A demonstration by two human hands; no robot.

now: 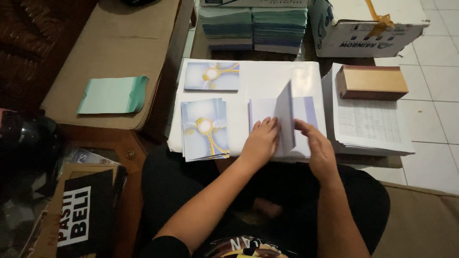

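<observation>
2 hands: left hand flat, fingers open, on folded card; right hand fingers open beside it.

The left hand presses flat on a pale card while the right hand lifts one leaf up, beside two card piles

Floor: pale square tiles with dark grout lines, visible on the right side. Left side: a tan cushioned bench on a brown wooden frame. A dark woven surface occupies the upper left corner. Lighting is dim overall, brighter towards the tiles.
</observation>
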